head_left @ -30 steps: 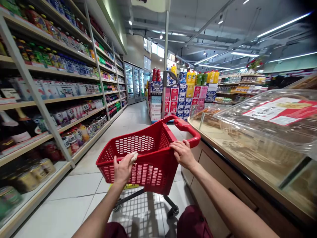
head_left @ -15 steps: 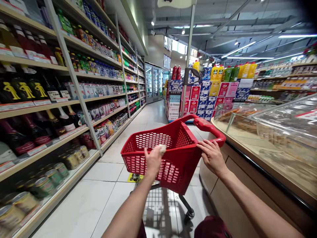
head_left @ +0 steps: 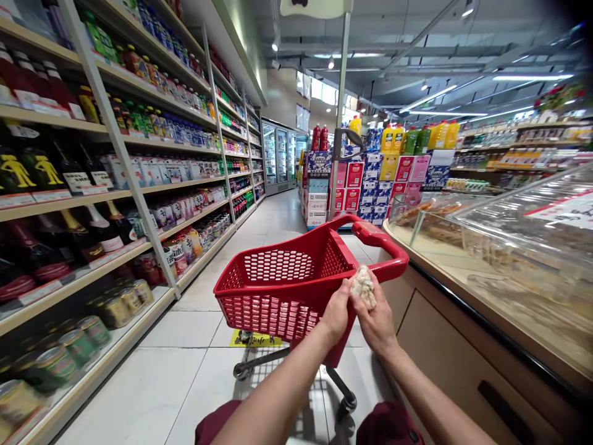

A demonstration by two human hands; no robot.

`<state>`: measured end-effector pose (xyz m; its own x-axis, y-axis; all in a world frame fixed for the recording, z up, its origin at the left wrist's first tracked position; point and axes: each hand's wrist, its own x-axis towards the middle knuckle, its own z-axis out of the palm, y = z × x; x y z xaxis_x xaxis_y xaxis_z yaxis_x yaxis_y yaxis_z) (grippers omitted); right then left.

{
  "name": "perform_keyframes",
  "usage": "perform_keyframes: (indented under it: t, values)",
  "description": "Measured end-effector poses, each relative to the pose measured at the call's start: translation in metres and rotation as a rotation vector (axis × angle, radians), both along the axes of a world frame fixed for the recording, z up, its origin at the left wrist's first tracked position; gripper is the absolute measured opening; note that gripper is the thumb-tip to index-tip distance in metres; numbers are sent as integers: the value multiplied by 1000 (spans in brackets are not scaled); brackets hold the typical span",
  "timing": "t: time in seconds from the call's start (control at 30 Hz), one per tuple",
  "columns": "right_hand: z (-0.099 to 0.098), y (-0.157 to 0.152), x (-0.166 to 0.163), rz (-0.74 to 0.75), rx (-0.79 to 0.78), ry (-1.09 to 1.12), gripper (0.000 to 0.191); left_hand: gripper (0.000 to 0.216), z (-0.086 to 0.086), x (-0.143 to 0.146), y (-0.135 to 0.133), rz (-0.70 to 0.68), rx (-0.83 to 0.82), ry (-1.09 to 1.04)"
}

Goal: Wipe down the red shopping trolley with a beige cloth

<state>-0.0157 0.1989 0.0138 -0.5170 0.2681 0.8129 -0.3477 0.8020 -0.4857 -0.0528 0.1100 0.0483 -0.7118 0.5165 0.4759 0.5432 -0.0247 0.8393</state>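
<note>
Both my hands meet over a crumpled off-white cloth (head_left: 364, 288), gathered into a small wad. My left hand (head_left: 336, 312) pinches it from the left, and my right hand (head_left: 374, 314) has its fingers closed around its right side. Directly behind the cloth stands a red plastic shopping cart (head_left: 343, 248), tilted across my view, with its handle (head_left: 391, 262) at the right. No goods show inside the part of its basket that I can see. My hands are at the cart's near corner, just below the handle; whether they touch the cart I cannot tell.
Shelves (head_left: 106, 194) of bottles and cans line the left. A counter (head_left: 445, 290) with clear covers runs close along the right. Ahead stand stacked drink cartons (head_left: 354, 179) and a metal pole (head_left: 341, 86). Glass-door coolers (head_left: 280, 154) stand far back. Tiled floor (head_left: 176, 371) lies beneath.
My left hand has moved right with the cloth, from over the basket to my right hand. My right hand has left the cart's rim by the handle and closed on the cloth.
</note>
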Motion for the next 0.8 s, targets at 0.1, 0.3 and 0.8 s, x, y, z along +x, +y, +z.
perform_keyframes:
  t: [0.1, 0.3, 0.8]
  values:
    - [17, 19, 5, -13, 36, 83, 49, 34, -7, -23, -40, 232, -268, 204]
    - [16, 81, -23, -241, 288, 205, 43, 41, -43, -76, -91, 603, -678, 303]
    - [-35, 59, -29, -49, 449, 77, 39, 58, -43, -69, -94, 514, -683, 240]
